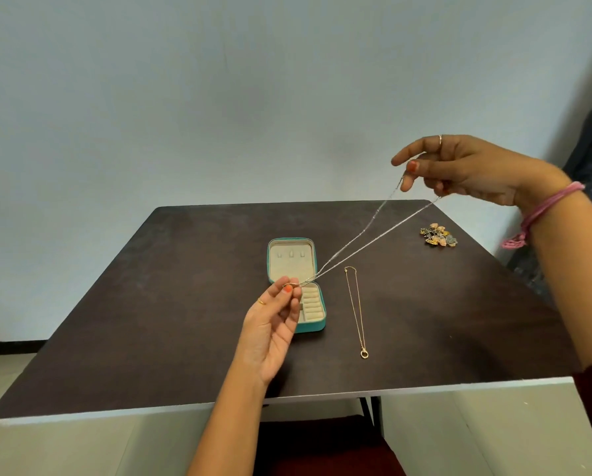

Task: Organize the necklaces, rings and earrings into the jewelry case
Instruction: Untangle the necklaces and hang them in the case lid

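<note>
- Behind the dark brown table (150,321) stands a plain pale blue wall (219,97), and the table has a white front edge.
- On the middle of the table lies the teal jewelry case (296,285), open flat, with beige lining inside.
- Its far half carries three small hooks or tabs, and I see nothing hanging on them.
- Its near half has rows of ring rolls; my fingers hide a part of it, so I cannot tell if some ring is there.
- I hold a thin silver necklace (366,235) stretched in the air above the case, as two lines that meet at my left hand.
- My left hand (274,324) is palm up, just in front of the case, and thumb and fingertips pinch the lower end of the chain.
- My right hand (459,170) is raised higher, over the far right of the table, and its curled fingers pinch the upper end; the index finger points out straight.
- A gold necklace (355,310) with a small ring pendant lies straight on the table, just right of the case.
- A little heap of colourful earrings (438,236) rests near the far right edge, well apart from the case.
</note>
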Motion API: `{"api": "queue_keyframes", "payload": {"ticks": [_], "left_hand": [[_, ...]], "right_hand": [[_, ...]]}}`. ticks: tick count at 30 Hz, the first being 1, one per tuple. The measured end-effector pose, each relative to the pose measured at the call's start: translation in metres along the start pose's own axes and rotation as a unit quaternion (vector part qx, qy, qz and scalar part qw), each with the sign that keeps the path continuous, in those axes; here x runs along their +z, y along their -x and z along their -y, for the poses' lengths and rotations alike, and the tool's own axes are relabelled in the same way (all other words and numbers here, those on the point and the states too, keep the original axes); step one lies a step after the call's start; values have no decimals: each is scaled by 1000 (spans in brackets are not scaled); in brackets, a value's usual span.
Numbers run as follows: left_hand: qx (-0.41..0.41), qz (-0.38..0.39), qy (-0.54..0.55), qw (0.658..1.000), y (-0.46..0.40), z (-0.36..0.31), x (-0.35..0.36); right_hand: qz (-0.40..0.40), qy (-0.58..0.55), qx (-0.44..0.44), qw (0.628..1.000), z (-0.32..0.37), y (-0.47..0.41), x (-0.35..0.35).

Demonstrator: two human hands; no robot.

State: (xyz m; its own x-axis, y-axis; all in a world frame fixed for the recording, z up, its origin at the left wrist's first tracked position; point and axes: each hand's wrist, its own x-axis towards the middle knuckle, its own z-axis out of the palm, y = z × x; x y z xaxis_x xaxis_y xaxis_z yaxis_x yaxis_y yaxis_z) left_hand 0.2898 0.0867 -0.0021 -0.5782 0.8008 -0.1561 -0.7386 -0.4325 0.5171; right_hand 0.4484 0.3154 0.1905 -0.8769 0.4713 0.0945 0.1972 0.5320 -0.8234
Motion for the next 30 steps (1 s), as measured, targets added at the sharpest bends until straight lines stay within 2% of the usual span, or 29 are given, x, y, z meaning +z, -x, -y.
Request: {"api": "queue_keyframes", "payload": {"ticks": [5,7,9,11,12,14,16,18,21,25,28,30], "left_hand": [[11,-21,-133,991,-1,1,-1],[14,-26,-171,985,-1,3,-3],[15,-41,-189,981,-1,4,-5],[22,-59,-202,977,-1,5,-7],[29,-65,-210,975,-1,5,-8],[45,-70,-232,969,1,7,-7],[58,-71,-256,962,2,10,-4],[66,-73,-272,957,4,13,-1],[82,-80,-286,951,6,14,0],[101,-101,-281,949,6,11,-4],[118,-116,-284,944,3,6,-6],[140,-128,-315,930,0,2,-9]], "right_hand": [[-48,78,-33,995,-4,-1,-7],[-62,112,-1,992,-9,-2,-13],[-91,98,52,990,-17,-3,-17],[-123,-53,82,988,-26,-3,-15],[-134,-166,78,974,-30,-3,-12],[-144,-353,42,923,-42,-1,-6],[-141,-444,7,885,-55,0,0],[-127,-481,-16,868,-66,1,7],[-105,-474,-14,874,-79,-1,11],[-73,-434,55,896,-95,-4,5],[-57,-357,111,926,-99,-2,3],[-50,-306,135,941,-98,1,5]]}}
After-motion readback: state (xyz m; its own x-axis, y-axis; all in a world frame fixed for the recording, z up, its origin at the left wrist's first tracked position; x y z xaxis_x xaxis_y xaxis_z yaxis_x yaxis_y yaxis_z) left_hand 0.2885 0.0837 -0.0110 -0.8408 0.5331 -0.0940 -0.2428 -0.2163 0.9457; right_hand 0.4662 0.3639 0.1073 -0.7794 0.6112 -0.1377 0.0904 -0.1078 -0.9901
